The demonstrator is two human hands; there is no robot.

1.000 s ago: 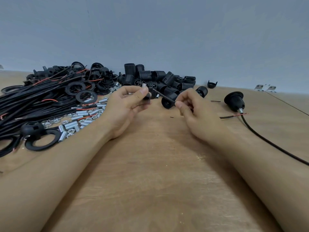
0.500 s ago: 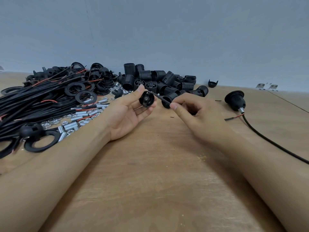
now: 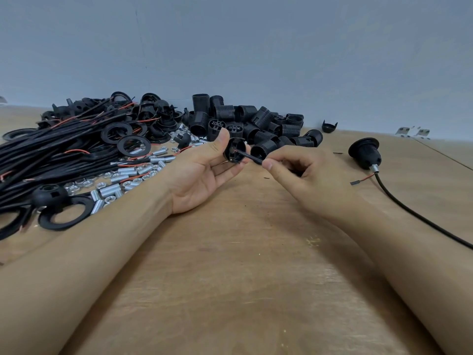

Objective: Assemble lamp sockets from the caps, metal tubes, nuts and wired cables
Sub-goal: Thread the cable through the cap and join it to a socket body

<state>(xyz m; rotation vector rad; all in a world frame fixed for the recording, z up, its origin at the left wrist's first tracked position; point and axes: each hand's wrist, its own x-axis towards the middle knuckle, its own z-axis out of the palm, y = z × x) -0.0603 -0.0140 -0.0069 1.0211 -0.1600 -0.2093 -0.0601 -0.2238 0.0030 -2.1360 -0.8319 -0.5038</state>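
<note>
My left hand (image 3: 202, 172) lies palm up and holds a small black cap (image 3: 234, 150) between thumb and fingertips, its hollow side turned toward me. A black cable (image 3: 252, 158) with red wire ends sits in the cap's opening. My right hand (image 3: 302, 175) pinches that cable close to the cap, fingers curled round it. Both hands hover just above the wooden table (image 3: 230, 265).
Left lies a bundle of black wired cables (image 3: 46, 152) with black rings (image 3: 133, 146), metal tubes and nuts (image 3: 128, 172). Behind the hands is a heap of threaded black sockets (image 3: 256, 124). An assembled socket on a cable (image 3: 364, 153) lies at the right.
My left hand turned the cap so that its hollow side faces me. The cable end in my right hand has gone into the cap's opening.
</note>
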